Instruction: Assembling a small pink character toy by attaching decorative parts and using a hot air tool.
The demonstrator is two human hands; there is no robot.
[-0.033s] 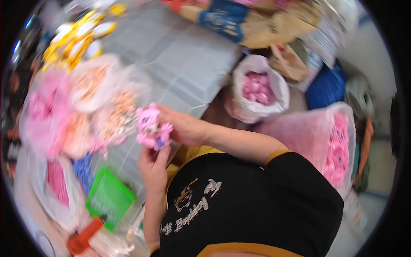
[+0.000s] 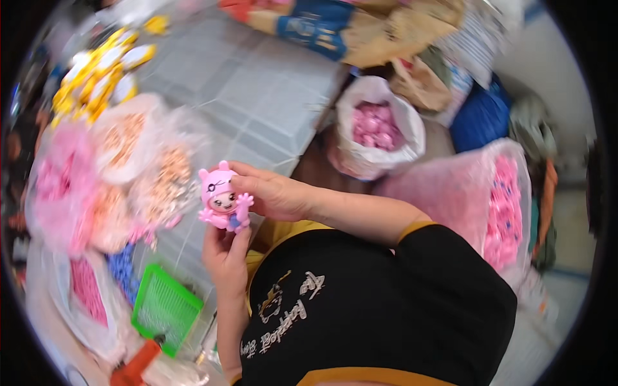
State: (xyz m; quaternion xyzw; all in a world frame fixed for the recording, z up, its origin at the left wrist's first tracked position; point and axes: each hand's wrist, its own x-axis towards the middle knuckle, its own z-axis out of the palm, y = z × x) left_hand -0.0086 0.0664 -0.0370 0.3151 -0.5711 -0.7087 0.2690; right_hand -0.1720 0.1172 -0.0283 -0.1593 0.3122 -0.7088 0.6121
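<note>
A small pink plastic doll (image 2: pixel 223 201) with a round-eared hood, spread hands and a blue patch low on its body is held between both my hands. It is upright, front side facing up toward me. My right hand (image 2: pixel 273 192) grips it by the hood, thumb on the front edge and fingers behind. From below, my left hand (image 2: pixel 225 248) pinches the lower body and legs between thumb and fingers. The doll's back is hidden.
Bags of peach-coloured parts (image 2: pixel 168 174) and a pink bag (image 2: pixel 61 174) lie left, by yellow-and-white pieces (image 2: pixel 106 77). A green basket (image 2: pixel 166 307) and orange-handled tool (image 2: pixel 136 363) are lower left. A white sack (image 2: pixel 412 138) of pink parts and a bag of dolls (image 2: pixel 504 212) stand right.
The doll now faces me more squarely and shows more sharply. My left hand is slightly lower in the picture. The surroundings have shifted a little leftward with the view.
</note>
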